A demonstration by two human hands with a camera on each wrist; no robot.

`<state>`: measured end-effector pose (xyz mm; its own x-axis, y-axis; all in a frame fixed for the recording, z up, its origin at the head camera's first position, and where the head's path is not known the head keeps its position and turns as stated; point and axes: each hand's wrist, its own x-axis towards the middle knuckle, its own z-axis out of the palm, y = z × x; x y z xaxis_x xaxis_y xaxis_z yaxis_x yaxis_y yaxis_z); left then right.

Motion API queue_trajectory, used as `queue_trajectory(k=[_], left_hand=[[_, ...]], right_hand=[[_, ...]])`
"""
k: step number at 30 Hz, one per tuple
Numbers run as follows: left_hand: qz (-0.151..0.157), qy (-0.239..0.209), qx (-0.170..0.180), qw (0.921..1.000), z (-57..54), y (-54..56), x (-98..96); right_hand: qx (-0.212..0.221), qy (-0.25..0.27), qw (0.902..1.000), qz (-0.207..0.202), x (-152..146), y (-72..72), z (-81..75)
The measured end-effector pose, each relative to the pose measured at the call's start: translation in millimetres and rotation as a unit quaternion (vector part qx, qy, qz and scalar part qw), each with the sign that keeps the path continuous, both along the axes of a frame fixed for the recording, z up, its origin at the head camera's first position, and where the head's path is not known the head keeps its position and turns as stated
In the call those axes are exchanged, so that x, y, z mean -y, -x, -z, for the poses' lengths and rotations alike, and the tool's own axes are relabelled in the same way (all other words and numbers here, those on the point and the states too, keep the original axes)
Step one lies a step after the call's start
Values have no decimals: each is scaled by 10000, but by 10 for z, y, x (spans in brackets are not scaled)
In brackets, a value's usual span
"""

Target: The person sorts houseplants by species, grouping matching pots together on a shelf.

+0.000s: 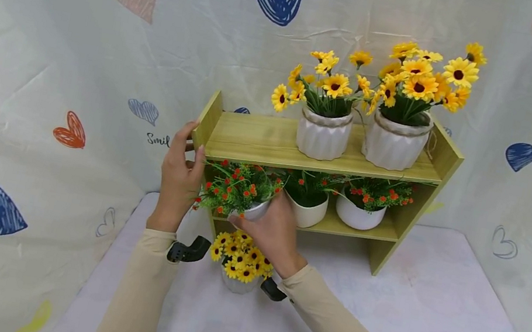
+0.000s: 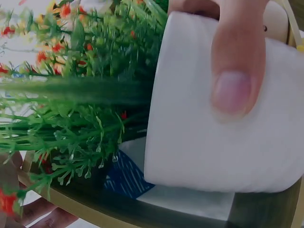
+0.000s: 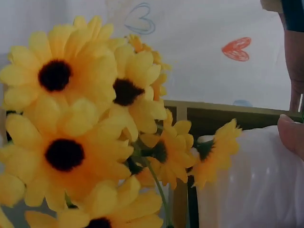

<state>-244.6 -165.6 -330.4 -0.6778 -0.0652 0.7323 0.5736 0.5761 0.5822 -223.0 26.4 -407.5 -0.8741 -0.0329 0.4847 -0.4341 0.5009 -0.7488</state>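
My left hand (image 1: pixel 177 183) grips the left side panel of a two-tier wooden shelf (image 1: pixel 255 134), fingers up on the outer side and thumb at the front edge. With my right hand (image 1: pixel 276 230) I hold a white flowerpot (image 1: pixel 258 210) of green foliage and small red flowers at the lower tier's left end. In the left wrist view a thumb (image 2: pixel 237 61) presses the side of the smooth white pot (image 2: pixel 190 118), which lies sideways in that picture. Below, a pot of small yellow sunflowers (image 1: pixel 241 257) stands on the table. Yellow sunflowers (image 3: pixel 66 133) fill the right wrist view's left half.
Two white ribbed pots (image 1: pixel 323 136) of yellow flowers stand on the upper tier. On the lower tier, a cream pot (image 1: pixel 308 212) and a white pot (image 1: pixel 360 213) hold red-flowered plants. A heart-printed cloth (image 1: pixel 49 62) hangs behind the white table (image 1: pixel 328 296).
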Motion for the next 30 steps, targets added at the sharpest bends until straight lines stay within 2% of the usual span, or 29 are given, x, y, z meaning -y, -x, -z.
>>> queue_trajectory(k=[11, 20, 30], left_hand=[[81, 27, 53, 9999, 2, -25, -1], [72, 86, 25, 9999, -7, -12, -4], [85, 96, 5, 9999, 14, 8, 6]], right_hand=[[214, -331, 9985, 391, 129, 98, -12], [343, -428, 9975, 451, 157, 156, -3], [134, -971, 9928, 692, 179, 147, -2]])
